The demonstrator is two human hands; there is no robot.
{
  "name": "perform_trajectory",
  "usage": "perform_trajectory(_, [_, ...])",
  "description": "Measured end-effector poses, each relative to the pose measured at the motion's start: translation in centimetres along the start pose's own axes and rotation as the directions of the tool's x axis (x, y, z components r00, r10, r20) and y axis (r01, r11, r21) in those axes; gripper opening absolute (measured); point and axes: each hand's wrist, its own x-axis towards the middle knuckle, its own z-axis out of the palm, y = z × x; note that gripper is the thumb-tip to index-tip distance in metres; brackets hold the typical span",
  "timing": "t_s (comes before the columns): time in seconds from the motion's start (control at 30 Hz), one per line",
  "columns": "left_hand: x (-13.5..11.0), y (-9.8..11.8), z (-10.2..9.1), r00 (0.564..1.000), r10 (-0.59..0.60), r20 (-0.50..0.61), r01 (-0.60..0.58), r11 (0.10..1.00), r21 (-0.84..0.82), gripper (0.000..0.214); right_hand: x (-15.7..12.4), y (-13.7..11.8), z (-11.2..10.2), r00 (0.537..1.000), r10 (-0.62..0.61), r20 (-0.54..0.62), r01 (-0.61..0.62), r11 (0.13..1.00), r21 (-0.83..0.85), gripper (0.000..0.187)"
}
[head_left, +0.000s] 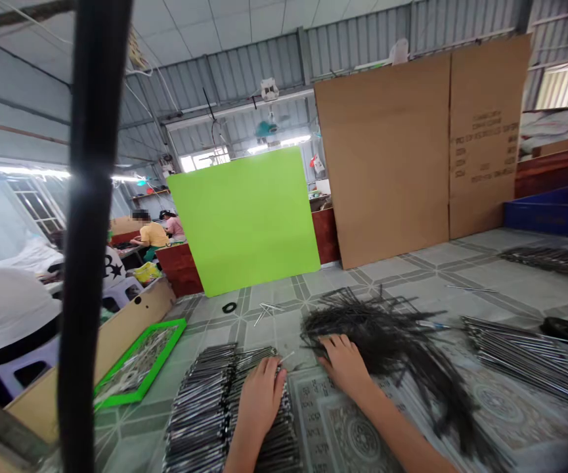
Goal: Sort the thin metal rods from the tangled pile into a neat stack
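Note:
My left hand [259, 393] lies over the top of a stacked bundle of thin dark metal rods [205, 401], fingers drawn together. Out past its fingertips pokes the pale end of a thin rod [287, 358]. My right hand [347, 366] reaches to the near edge of a loose, tangled heap of thin black strips [377, 325]. Its fingers touch the strips, with a gap between thumb and forefinger. Under my forearms lies a patterned mat [313, 420] on the tiled surface.
Another rod bundle [524, 361] lies right, near a black tape roll [567, 330]. A green-rimmed tray [140, 387] is at left, a black ring [229, 307] ahead. Behind stand a green board [249, 223] and cardboard [387, 157]. A black post [89, 236] crosses the view; people sit left.

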Motion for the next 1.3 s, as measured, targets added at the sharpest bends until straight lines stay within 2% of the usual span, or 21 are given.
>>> perform_trajectory(0.1, [0.0, -0.2, -0.1, 1.0, 0.005, -0.011, -0.004, 1.0, 0.013, 0.022, 0.1, 0.6, 0.7, 0.997, 0.041, 0.063, -0.033, 0.992, -0.122, 0.017])
perform_trajectory(0.33, [-0.1, -1.0, 0.2, 0.997, 0.035, -0.067, -0.033, 0.999, 0.024, 0.028, 0.0, 0.8, -0.1, 0.995, 0.079, 0.054, -0.072, 0.99, -0.12, 0.013])
perform_trajectory(0.57, [-0.2, -0.9, -0.1, 0.999, 0.037, -0.04, -0.037, 0.999, -0.002, 0.029, -0.4, 0.5, 0.1, 0.993, 0.065, 0.096, -0.047, 0.982, -0.184, 0.018])
perform_trajectory(0.73, [-0.3, -0.8, -0.3, 0.999, 0.033, -0.021, -0.033, 0.999, -0.015, 0.027, -0.5, 0.2, 0.0, 0.997, 0.078, -0.004, -0.077, 0.986, -0.151, 0.017])
perform_trajectory(0.83, [-0.3, -0.9, -0.4, 0.999, 0.033, -0.01, -0.033, 0.999, -0.009, 0.027, -0.1, 0.6, 0.1, 0.994, 0.087, -0.069, -0.089, 0.996, -0.028, 0.015])
perform_trajectory(0.93, [-0.3, -1.0, -0.5, 1.0, 0.023, -0.006, -0.023, 1.0, 0.004, 0.028, 0.4, 1.0, 0.4, 0.978, 0.043, -0.205, 0.002, 0.976, 0.218, 0.019])
perform_trajectory(1.03, [-0.3, -1.2, -0.6, 1.0, 0.016, 0.006, -0.016, 1.0, -0.006, 0.029, 0.5, 0.8, 0.2, 0.942, -0.014, -0.335, 0.156, 0.902, 0.403, 0.02])
perform_trajectory(1.1, [-0.3, -1.4, -0.6, 1.0, 0.019, 0.007, -0.018, 1.0, -0.016, 0.029, 0.2, 0.0, -0.3, 0.947, -0.109, -0.301, 0.239, 0.865, 0.44, 0.019])
perform_trajectory(1.2, [-0.2, -1.6, -0.6, 1.0, 0.026, -0.001, -0.026, 1.0, -0.018, 0.029, -0.6, -1.6, -1.2, 0.94, -0.288, -0.183, 0.341, 0.833, 0.437, 0.018])
perform_trajectory(1.3, [-0.2, -1.6, -0.7, 0.999, 0.035, 0.004, -0.035, 0.999, -0.013, 0.029, -1.3, -2.9, -1.6, 0.924, -0.351, -0.155, 0.383, 0.828, 0.409, 0.018])
